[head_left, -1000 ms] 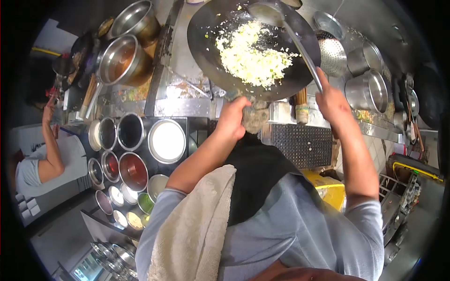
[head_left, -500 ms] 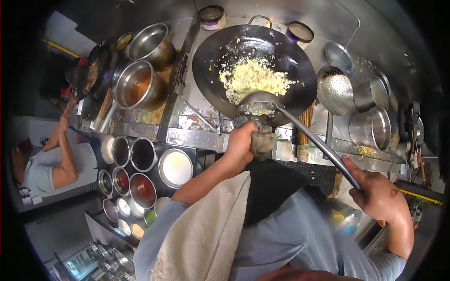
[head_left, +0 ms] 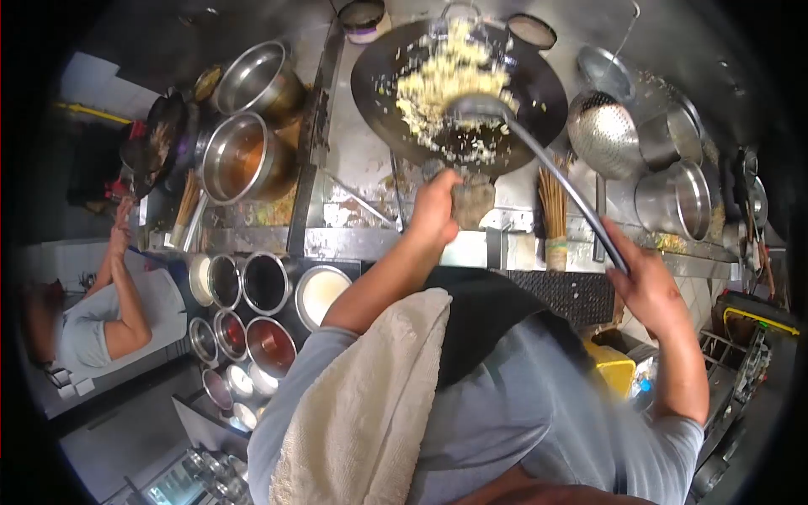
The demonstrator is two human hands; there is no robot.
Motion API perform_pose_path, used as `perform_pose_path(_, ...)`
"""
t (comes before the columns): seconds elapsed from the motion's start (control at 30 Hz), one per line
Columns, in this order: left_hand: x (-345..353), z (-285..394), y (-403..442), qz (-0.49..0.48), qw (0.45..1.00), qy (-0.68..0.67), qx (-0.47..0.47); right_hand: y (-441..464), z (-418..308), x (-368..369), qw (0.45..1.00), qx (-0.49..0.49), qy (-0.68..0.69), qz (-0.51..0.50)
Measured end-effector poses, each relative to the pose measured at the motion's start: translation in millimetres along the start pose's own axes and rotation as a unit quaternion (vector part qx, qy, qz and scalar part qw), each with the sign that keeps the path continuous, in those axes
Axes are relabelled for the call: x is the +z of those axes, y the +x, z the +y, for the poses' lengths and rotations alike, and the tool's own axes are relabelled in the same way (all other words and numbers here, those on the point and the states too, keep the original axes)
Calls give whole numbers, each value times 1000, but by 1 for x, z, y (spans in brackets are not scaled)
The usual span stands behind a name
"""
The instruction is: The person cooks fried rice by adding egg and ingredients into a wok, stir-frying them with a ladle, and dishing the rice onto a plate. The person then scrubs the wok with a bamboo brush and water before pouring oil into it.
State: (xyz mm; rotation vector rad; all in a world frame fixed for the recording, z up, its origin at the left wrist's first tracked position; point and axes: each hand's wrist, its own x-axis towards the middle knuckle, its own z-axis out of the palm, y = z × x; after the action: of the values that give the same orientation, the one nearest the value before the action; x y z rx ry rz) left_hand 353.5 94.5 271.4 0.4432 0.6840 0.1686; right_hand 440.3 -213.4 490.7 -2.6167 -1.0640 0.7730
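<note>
Left hand (head_left: 437,207) grips the cloth (head_left: 475,204) against the wok (head_left: 539,94); right hand (head_left: 649,284), the ladle (head_left: 555,167). Sweep low (beneath the food (head_left: 427,88)).

The metal table (head_left: 341,143) was rather stained. On its left part stood a metal pot (head_left: 278,172), which contained an orange-brown liquid (head_left: 240,164), and just behind it there was a second pot (head_left: 290,88). On the right part stood two more pots (head_left: 661,206), and small food scraps (head_left: 669,242) lay near the front edge. Beside these pots was a perforated strainer (head_left: 603,135), its handle toward this edge. At the left, a dark stand (head_left: 305,261) carried several round bowls (head_left: 293,347) in rows.
</note>
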Motion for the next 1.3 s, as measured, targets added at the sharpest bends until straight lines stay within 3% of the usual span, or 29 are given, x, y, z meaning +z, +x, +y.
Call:
perform_pose_path(0.07,-3,-4,-21,-66,997,-9,-43,-4,-4,-16,999,13,-32,-36)
perform_pose_path(0.1,9,-8,-34,5,1000,13,22,-4,-6,-16,998,8,-49,-45)
perform_pose_path(0.2,9,7,-6,-6,998,44,-37,45,-12,12,993,14,-105,-45)
perform_pose_path(0.23,-5,11,17,-52,996,35,-65,69,-9,32,991,30,-123,-39)
perform_pose_path(0.33,-30,-23,-14,-14,999,15,31,105,4,66,995,4,-38,94)
perform_pose_path(0.37,-23,-21,-45,-38,998,41,37,97,9,70,986,-45,-32,156)
perform_pose_path(0.4,-11,-28,-43,-19,987,22,158,92,7,63,984,-8,121,128)
perform_pose_path(0.47,-44,-23,-8,-66,997,4,36,72,-1,46,905,82,414,52)
perform_pose_path(0.5,-16,0,-3,-29,999,25,0,74,9,48,836,38,543,69)
perform_pose_path(0.6,-3,22,49,-24,999,30,2,100,12,12,715,6,698,-41)
perform_pose_path(0.63,-3,19,56,-12,1000,21,20,120,22,12,712,-15,699,-68)
perform_pose_path(0.7,-1,13,69,11,998,1,54,165,18,23,786,103,609,-18)
perform_pose_path(0.8,4,21,61,10,1000,5,15,211,-3,40,867,97,486,-56)
perform_pose_path(0.9,4,22,63,17,999,5,28,198,9,38,803,32,589,-89)
perform_pose_path(1.0,-7,18,71,-28,1000,8,-10,203,8,43,864,73,479,-139)
perform_pose_path(1.03,-5,17,69,-4,1000,16,-5,210,12,43,879,58,453,-135)
perform_pose_path(1.13,-4,18,69,-3,999,-36,-5,220,7,47,976,67,196,63)
perform_pose_path(1.17,1,21,66,3,999,-52,-10,236,22,56,986,-18,30,166)
perform_pose_path(1.27,10,22,51,8,995,-90,-36,254,25,50,993,85,-15,82)
perform_pose_path(1.3,14,24,46,-3,995,-94,-44,253,26,48,996,65,-31,46)
